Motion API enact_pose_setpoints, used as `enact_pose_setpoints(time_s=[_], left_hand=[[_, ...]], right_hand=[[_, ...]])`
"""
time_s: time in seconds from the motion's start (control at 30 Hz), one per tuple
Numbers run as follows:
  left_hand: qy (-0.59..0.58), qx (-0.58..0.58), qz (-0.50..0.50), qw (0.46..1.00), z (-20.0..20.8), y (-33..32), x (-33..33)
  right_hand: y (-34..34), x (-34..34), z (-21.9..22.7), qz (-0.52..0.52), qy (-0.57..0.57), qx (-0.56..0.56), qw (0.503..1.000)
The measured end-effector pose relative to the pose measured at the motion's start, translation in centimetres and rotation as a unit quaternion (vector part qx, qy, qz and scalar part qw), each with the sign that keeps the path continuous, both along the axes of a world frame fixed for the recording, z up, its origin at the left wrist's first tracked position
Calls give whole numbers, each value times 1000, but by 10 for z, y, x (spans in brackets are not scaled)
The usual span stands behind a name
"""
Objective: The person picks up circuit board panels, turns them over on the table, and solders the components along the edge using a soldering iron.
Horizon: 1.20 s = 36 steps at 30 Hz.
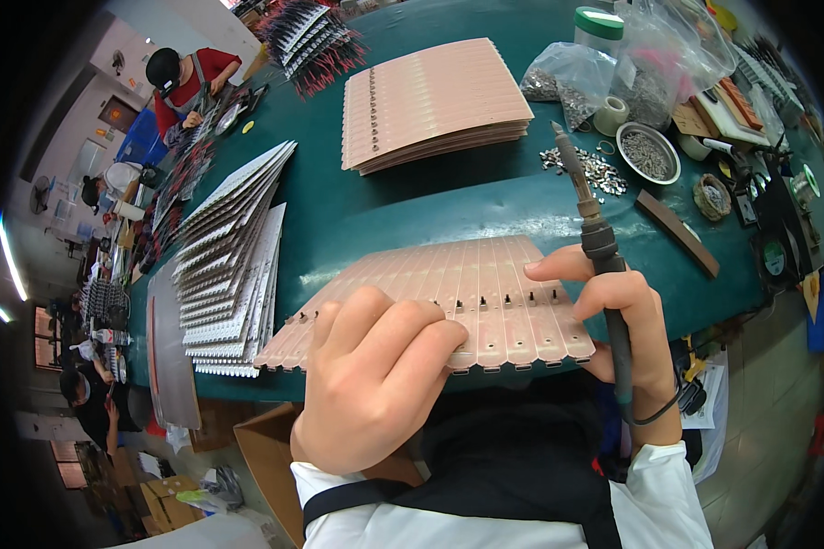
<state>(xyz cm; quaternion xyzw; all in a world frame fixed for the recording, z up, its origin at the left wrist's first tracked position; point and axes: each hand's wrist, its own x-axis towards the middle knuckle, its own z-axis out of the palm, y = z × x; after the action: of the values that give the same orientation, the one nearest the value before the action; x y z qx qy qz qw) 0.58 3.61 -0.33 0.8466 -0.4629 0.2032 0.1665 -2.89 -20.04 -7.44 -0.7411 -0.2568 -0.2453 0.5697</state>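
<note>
My right hand [636,306] grips a soldering iron [599,240] with a dark handle, its tip pointing up and away from the board. The thumb and forefinger of that hand are close to the right end of a pinkish circuit-board panel [412,270] made of joined strips. A row of small black upright parts stands along the panel's near side. My left hand [371,366] rests over the near edge, fingers curled together against the panel; what lies under the fingertips is hidden.
A stack of similar panels [435,105] lies at the back of the green table [412,197]. White strip boards [229,265] are piled left. At right are loose metal pieces [600,174], a metal bowl [648,153] of small parts, bags and a brown bar [677,233]. People work farther left.
</note>
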Motion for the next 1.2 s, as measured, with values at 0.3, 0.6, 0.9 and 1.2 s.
enact_pose_setpoints(time_s=[0.3, 0.6, 0.9, 1.2], left_hand=[[-13, -7, -14, 1000, -1, 2, 0], [-27, -14, -18, 999, -3, 2, 3], [-14, -9, -20, 1000, -4, 2, 3], [-61, -21, 30, 997, -4, 2, -4]], right_hand=[[-1, 18, 9, 128, 65, 19, 990], [0, 29, 5, 178, 95, 7, 979], [-3, 31, 1, 176, 84, -18, 981], [5, 27, 5, 133, 98, 38, 986]])
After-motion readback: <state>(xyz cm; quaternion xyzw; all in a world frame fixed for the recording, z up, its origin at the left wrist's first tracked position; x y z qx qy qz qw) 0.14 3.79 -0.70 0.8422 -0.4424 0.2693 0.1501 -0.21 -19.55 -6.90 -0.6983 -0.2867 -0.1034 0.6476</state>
